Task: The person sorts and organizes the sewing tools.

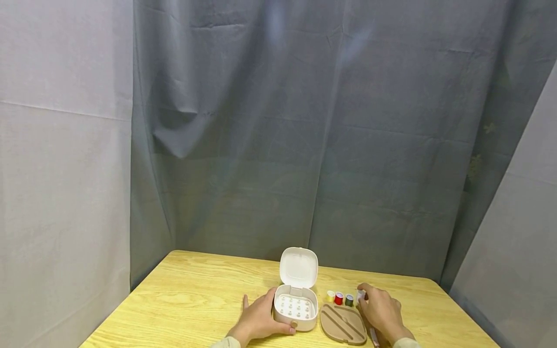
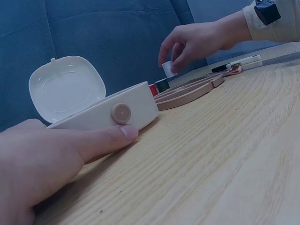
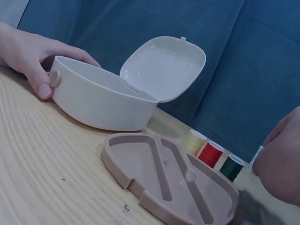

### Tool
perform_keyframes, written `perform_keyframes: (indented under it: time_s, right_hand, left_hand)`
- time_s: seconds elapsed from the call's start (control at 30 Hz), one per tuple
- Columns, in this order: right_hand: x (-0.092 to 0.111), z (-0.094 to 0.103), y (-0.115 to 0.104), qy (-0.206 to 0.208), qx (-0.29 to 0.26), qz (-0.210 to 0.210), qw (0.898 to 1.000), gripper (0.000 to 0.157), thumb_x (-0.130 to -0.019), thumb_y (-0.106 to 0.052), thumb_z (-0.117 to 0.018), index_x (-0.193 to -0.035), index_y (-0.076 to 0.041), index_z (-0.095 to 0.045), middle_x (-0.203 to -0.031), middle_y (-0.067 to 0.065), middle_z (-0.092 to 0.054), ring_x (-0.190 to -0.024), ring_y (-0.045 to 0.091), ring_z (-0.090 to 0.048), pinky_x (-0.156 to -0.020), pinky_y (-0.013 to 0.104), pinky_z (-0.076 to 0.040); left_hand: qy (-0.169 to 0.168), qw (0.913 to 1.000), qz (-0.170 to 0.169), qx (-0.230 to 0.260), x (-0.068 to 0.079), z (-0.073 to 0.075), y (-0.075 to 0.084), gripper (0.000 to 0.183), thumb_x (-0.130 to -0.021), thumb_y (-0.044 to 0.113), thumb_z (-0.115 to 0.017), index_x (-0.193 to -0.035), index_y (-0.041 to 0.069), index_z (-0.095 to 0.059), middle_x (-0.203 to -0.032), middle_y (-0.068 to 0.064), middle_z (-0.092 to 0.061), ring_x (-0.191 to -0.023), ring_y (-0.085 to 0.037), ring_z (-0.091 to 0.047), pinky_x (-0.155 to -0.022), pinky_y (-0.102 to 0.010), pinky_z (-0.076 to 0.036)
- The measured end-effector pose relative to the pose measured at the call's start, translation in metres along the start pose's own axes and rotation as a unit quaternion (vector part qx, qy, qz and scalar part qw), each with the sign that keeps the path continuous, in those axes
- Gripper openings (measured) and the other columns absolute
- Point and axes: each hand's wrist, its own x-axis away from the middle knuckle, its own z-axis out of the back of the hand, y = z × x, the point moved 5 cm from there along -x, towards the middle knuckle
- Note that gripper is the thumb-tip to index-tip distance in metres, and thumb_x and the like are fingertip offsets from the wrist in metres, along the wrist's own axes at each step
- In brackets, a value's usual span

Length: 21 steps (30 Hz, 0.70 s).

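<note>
The table (image 1: 196, 295) stretches from its left edge to the left hand (image 1: 261, 316), gripping the white box (image 1: 307, 325); the right hand (image 1: 382, 311) pinches a white spool (image 2: 168, 70), long axis near upright.

I've got a white box (image 3: 103, 105) sitting on the bench (image 1: 209, 290) over there, lid (image 1: 299, 267) flipped up, button on the front (image 2: 121, 113), plus a small white spool (image 2: 168, 70) pinched in my right hand (image 1: 382, 310).

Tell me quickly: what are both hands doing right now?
Left hand: holding the white, rounded plastic box with its lid open.
Right hand: pinching a small white cylindrical spool.
</note>
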Motion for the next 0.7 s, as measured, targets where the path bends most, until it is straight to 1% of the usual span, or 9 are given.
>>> perform_keyframes:
  time_s: [0.17,0.43,0.7]
  right_hand:
    - [0.0,0.004,-0.003,0.007,0.0,0.004,1.0,0.026,-0.091,-0.014,-0.075,-0.118,-0.012,-0.073,-0.089,0.0,-0.072,-0.081,0.029,-0.07,-0.068,0.066,-0.05]
    - [-0.001,0.009,-0.014,0.018,-0.005,0.02,1.0,0.028,-0.091,-0.014,-0.075,-0.119,-0.012,-0.073,-0.09,-0.001,-0.072,-0.077,0.023,-0.068,-0.071,0.067,-0.048]
    - [-0.002,0.009,-0.02,0.023,-0.007,0.026,0.999,0.029,-0.09,-0.015,-0.076,-0.119,-0.012,-0.073,-0.09,-0.001,-0.072,-0.08,0.027,-0.069,-0.074,0.067,-0.047]
  left_hand:
    - [0.002,1.0,-0.003,-0.004,0.0,-0.001,0.0,0.115,-0.061,0.074,-0.087,-0.152,0.016,-0.046,-0.137,-0.003,-0.064,-0.127,-0.032,-0.059,-0.105,-0.086,-0.004]
    - [0.003,1.0,-0.001,-0.009,-0.001,-0.001,-0.002,0.115,-0.06,0.075,-0.087,-0.151,0.016,-0.047,-0.136,-0.002,-0.064,-0.126,-0.03,-0.06,-0.105,-0.086,-0.004]
    - [0.001,1.0,-0.001,-0.006,-0.002,-0.003,-0.003,0.116,-0.06,0.076,-0.086,-0.151,0.017,-0.046,-0.138,-0.003,-0.063,-0.128,-0.032,-0.059,-0.106,-0.085,-0.003]
